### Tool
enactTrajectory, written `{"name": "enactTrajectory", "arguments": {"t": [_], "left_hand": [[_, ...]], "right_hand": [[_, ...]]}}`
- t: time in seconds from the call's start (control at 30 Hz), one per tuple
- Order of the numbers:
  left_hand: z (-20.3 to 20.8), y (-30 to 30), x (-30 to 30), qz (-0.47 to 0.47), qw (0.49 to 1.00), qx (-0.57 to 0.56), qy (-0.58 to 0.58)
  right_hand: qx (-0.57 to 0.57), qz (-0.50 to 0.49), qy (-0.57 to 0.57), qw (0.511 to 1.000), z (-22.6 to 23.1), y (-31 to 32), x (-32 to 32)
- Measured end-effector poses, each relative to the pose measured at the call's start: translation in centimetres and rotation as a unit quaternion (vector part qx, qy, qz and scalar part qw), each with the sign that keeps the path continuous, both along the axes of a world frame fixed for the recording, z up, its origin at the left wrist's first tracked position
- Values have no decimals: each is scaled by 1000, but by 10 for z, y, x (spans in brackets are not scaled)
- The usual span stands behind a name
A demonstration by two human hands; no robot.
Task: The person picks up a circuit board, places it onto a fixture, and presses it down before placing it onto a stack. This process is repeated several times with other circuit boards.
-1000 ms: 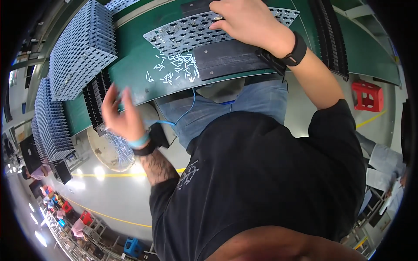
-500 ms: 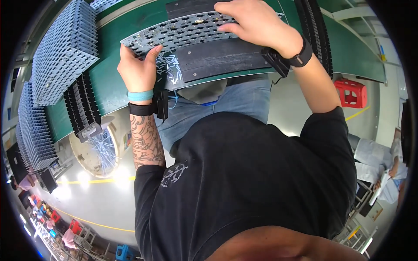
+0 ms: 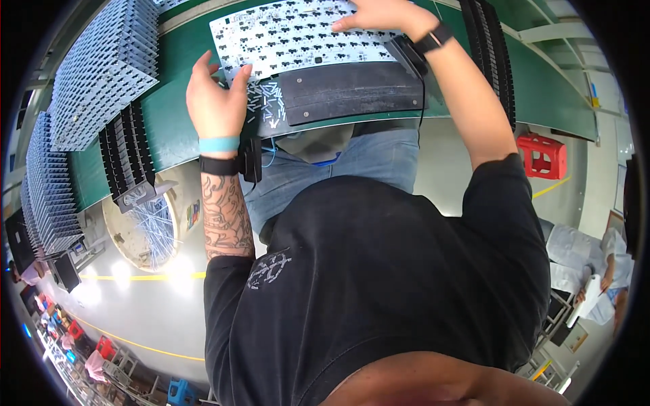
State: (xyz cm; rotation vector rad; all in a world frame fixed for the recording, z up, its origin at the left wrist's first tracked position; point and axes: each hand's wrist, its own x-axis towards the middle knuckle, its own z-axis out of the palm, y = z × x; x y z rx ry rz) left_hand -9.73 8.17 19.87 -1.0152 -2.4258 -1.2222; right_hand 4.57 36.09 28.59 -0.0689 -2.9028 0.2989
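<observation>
A white keyboard circuit board [image 3: 284, 37] with rows of black sockets lies at the far side of the bench, partly behind the black fixture block [image 3: 352, 91]. My left hand [image 3: 218, 101] is open at its near left corner, fingers apart, thumb beside the near edge. My right hand [image 3: 389, 17] lies over the board's right part, open, thumb stretched out on its face; some fingers run out of the picture. Small pale pin-like pieces [image 3: 267, 105] are scattered beside the block, near my left thumb.
Stacks of similar boards [image 3: 101, 81] rise at the left of the green bench [image 3: 172, 108]. Black slotted racks [image 3: 128, 152] stand at both sides. A round bin [image 3: 145, 230] with thin strips, a red stool [image 3: 542, 154] and another person [image 3: 586, 260] are beyond the bench.
The board has shifted away and turned its socketed face more toward view. My left hand has come off its corner, fingers spreading. My right hand has moved farther away with the board.
</observation>
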Motion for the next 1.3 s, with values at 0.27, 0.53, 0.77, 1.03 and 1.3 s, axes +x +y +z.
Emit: {"name": "enactTrajectory", "arguments": {"t": [0.27, 0.53, 0.77, 1.03, 1.3], "left_hand": [[16, -68, 31, 55, 995, 43, 74], [-23, -84, -6, 165, 980, 64, 92], [-39, -74, -20, 163, 981, 100, 38], [-43, -78, -18, 166, 982, 73, 56], [-42, -79, -13, 191, 980, 56, 5]], "right_hand": [[-167, 77, -211, 960, -15, 45, -36], [-275, -78, -262, 922, 29, 83, -60], [-29, -293, -45, 955, 46, 238, -55], [87, -353, -56, 930, -16, 327, -102], [8, -311, -77, 947, -83, 366, -101]]}}
